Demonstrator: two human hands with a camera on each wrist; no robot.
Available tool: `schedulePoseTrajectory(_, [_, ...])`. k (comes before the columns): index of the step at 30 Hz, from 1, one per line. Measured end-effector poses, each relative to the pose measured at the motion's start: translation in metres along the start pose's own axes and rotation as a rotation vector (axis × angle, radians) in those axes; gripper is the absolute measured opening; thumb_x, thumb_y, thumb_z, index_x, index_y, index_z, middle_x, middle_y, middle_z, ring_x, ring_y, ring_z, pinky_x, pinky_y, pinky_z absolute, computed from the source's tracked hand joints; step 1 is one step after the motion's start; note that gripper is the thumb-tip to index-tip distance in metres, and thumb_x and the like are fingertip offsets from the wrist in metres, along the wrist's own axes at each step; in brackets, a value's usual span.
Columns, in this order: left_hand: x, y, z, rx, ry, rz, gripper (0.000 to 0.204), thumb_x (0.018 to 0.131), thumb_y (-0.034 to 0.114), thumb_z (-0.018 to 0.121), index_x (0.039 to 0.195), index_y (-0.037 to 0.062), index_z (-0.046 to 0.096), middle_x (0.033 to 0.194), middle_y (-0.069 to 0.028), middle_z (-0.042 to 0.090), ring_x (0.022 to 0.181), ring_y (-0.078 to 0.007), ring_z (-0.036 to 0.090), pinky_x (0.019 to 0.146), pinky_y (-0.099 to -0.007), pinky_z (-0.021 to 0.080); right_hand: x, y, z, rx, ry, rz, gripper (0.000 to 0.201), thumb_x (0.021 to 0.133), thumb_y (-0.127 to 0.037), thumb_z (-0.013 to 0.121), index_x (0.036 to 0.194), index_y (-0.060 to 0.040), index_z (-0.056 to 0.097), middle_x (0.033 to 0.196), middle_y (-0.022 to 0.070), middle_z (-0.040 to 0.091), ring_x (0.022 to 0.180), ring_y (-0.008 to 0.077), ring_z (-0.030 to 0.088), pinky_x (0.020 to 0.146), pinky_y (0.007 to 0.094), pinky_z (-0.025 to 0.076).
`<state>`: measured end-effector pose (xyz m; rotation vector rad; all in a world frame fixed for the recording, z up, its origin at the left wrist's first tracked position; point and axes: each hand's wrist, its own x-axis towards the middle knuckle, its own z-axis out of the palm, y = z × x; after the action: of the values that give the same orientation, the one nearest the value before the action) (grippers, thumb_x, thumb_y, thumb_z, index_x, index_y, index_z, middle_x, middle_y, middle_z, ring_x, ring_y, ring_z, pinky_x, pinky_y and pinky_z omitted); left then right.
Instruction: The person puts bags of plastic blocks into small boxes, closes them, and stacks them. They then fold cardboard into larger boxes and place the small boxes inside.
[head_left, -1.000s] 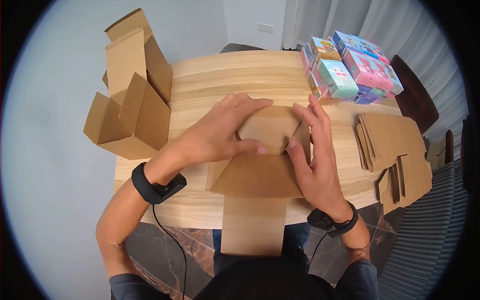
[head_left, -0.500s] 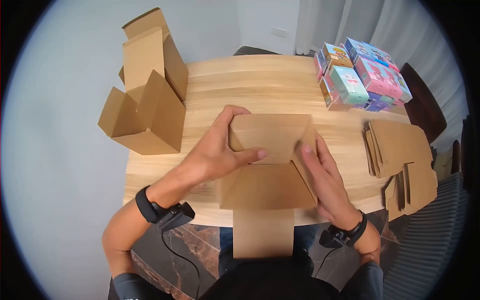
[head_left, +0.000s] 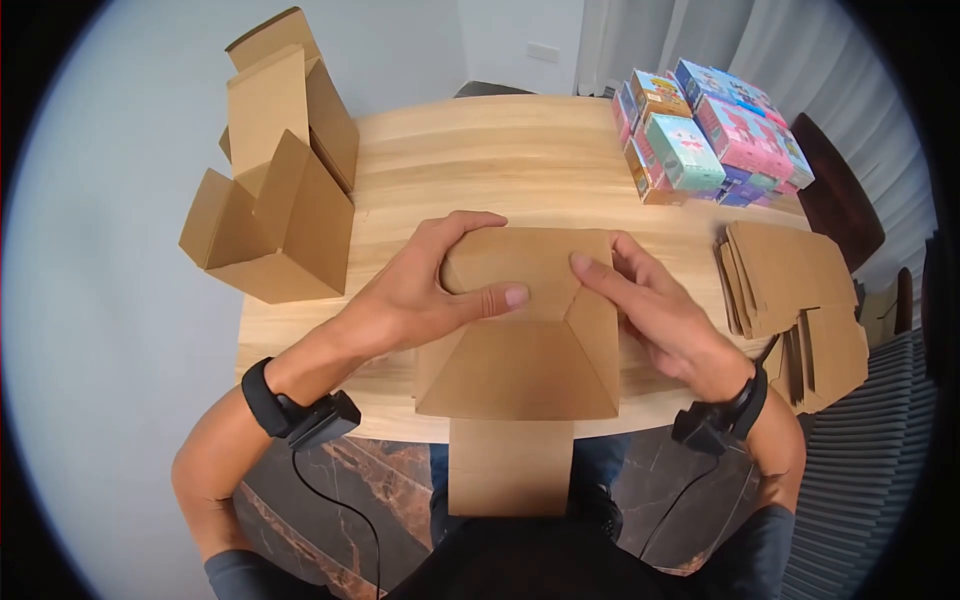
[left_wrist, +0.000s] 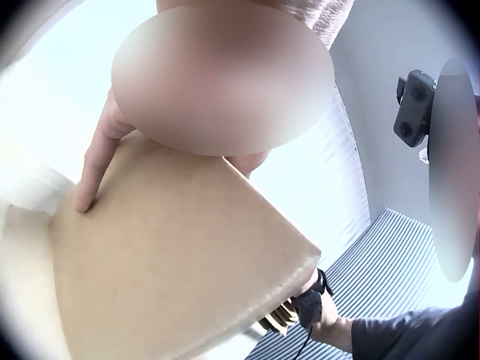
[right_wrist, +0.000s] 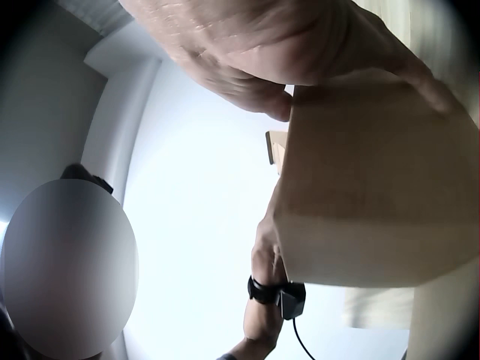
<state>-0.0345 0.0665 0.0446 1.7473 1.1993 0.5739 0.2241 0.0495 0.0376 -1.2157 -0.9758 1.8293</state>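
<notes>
A brown cardboard box (head_left: 520,370) stands with its open top toward me at the near side of the table, and a long flap (head_left: 510,465) hangs from it past the edge. My left hand (head_left: 400,300) grips its left wall, thumb inside and fingers along the outside. At the far right corner, my right hand (head_left: 665,310) holds the right wall with its thumb over the rim; most of its fingers are hidden behind the cardboard. In the left wrist view, a finger (left_wrist: 94,172) lies against the outer face of the box (left_wrist: 180,255).
Two open cardboard boxes (head_left: 315,235) stand at the table's left edge. Colourful small boxes (head_left: 685,155) are stacked at the back right. Flattened cartons (head_left: 790,275) lie at the right edge, near a dark chair (head_left: 838,190). The wooden table (head_left: 480,150) stretches behind the held box.
My right hand's spread fingers have come down outside the right wall, and its thumb has shifted to the far right corner. My left thumb stays inside while its fingers now wrap the left wall.
</notes>
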Motion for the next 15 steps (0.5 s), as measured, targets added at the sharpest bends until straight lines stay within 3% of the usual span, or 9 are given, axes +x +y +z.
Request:
schedulePoseTrajectory(2, [-0.003, 0.0, 0.002, 0.12, -0.007, 0.055, 0.082, 0.084, 0.022, 0.089, 0.151, 0.006, 0.044, 0.143, -0.0163, 0.051, 0.133, -0.0264, 0.051, 0.112, -0.0395, 0.044, 0.003, -0.003, -0.005, -0.281, -0.134, -0.104, 0.062, 0.097, -0.021, 0.074, 0.146, -0.0045, 0.04, 0.142, 0.0135, 0.054, 0.125, 0.019, 0.059, 0.099, 0.0344, 0.052])
schedulePoseTrajectory(6, [-0.009, 0.002, 0.002, 0.24, -0.019, 0.114, 0.081, 0.09, 0.024, 0.084, 0.156, 0.0101, 0.039, 0.151, -0.0172, 0.046, 0.139, -0.0271, 0.048, 0.114, -0.0393, 0.041, -0.003, -0.011, -0.001, -0.418, -0.156, -0.067, 0.058, 0.101, -0.03, 0.071, 0.149, -0.0087, 0.045, 0.129, 0.0062, 0.061, 0.12, 0.0154, 0.06, 0.098, 0.0331, 0.052])
schedulePoseTrajectory(8, [-0.021, 0.004, 0.008, -0.222, 0.108, -0.003, 0.089, 0.097, 0.051, 0.071, 0.163, 0.0114, 0.026, 0.162, -0.0231, 0.032, 0.148, -0.035, 0.034, 0.117, -0.0414, 0.036, -0.01, -0.01, 0.005, -0.371, -0.018, -0.044, 0.059, 0.106, -0.042, 0.06, 0.152, -0.0096, 0.043, 0.129, 0.006, 0.062, 0.119, 0.0152, 0.06, 0.098, 0.0349, 0.052])
schedulePoseTrajectory(9, [-0.027, 0.008, 0.007, -0.22, 0.115, -0.006, 0.089, 0.097, 0.051, 0.071, 0.163, 0.0114, 0.026, 0.162, -0.0231, 0.032, 0.148, -0.035, 0.034, 0.117, -0.0414, 0.036, -0.014, -0.014, 0.004, -0.372, -0.025, -0.045, 0.059, 0.106, -0.042, 0.06, 0.152, -0.0096, 0.043, 0.129, 0.006, 0.062, 0.119, 0.0152, 0.06, 0.098, 0.0349, 0.052])
schedulePoseTrajectory(11, [-0.042, 0.016, 0.006, -0.476, 0.235, -0.437, 0.095, 0.101, 0.068, 0.049, 0.167, 0.0118, 0.012, 0.17, -0.0194, 0.019, 0.155, -0.034, 0.022, 0.121, -0.0429, 0.029, -0.028, -0.019, -0.004, -0.382, -0.059, 0.207, 0.083, 0.105, -0.059, 0.05, 0.163, -0.0058, 0.023, 0.153, 0.018, 0.045, 0.134, 0.0273, 0.054, 0.107, 0.0441, 0.047])
schedulePoseTrajectory(12, [-0.049, 0.014, 0.006, -0.475, 0.24, -0.441, 0.095, 0.101, 0.068, 0.049, 0.167, 0.0118, 0.012, 0.17, -0.0194, 0.019, 0.155, -0.034, 0.022, 0.121, -0.0429, 0.029, -0.035, -0.018, -0.009, -0.381, -0.064, 0.209, 0.083, 0.105, -0.059, 0.05, 0.163, -0.0058, 0.023, 0.153, 0.018, 0.045, 0.134, 0.0273, 0.054, 0.107, 0.0441, 0.047])
schedulePoseTrajectory(14, [-0.059, 0.02, 0.0, -0.567, -0.062, -0.516, 0.092, 0.102, 0.076, 0.031, 0.167, 0.0147, 0.013, 0.173, -0.0119, 0.013, 0.157, -0.0301, 0.02, 0.123, -0.0449, 0.028, -0.046, -0.019, -0.014, -0.122, -0.289, 0.323, 0.087, 0.105, -0.068, 0.04, 0.165, -0.0084, 0.018, 0.159, 0.0181, 0.038, 0.14, 0.0307, 0.048, 0.109, 0.0464, 0.045])
schedulePoseTrajectory(15, [-0.066, 0.036, -0.003, -0.469, 0.021, -0.426, 0.091, 0.102, 0.076, 0.029, 0.167, 0.0144, 0.013, 0.172, -0.0115, 0.018, 0.157, -0.0297, 0.021, 0.123, -0.0445, 0.028, -0.059, -0.025, -0.006, -0.132, -0.182, 0.203, 0.086, 0.105, -0.066, 0.04, 0.165, -0.0092, 0.017, 0.161, 0.0171, 0.035, 0.139, 0.0309, 0.048, 0.109, 0.0458, 0.045])
